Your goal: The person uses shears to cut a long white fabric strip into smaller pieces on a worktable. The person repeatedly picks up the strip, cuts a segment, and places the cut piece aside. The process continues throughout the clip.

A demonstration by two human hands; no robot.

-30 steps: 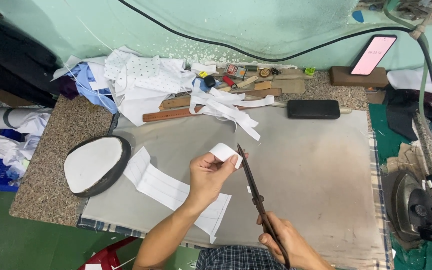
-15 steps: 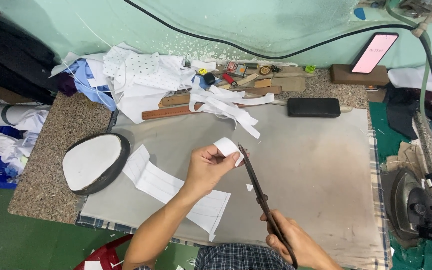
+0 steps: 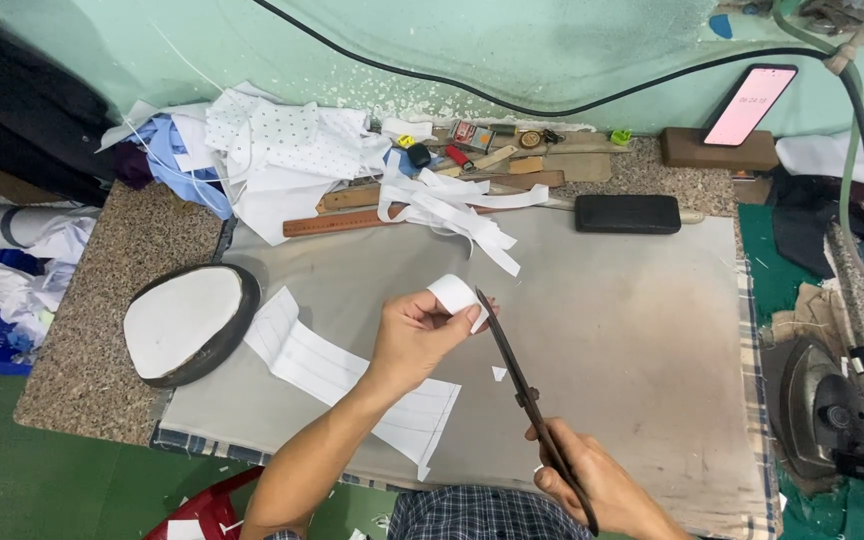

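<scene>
Hands point(image 3: 422, 335): curled white strip point(image 3: 455, 294), scissors point(image 3: 530, 400)

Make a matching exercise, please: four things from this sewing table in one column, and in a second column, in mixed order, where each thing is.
Things:
1. small white fabric piece
2. scissors
3. phone
4. black case

Places:
A. leaning against the green wall, on a wooden block
B. in the right hand
C. flat at the far edge of the grey mat
D. pinched in the left hand

Pairs: 1-D, 2-B, 3-A, 4-C
</scene>
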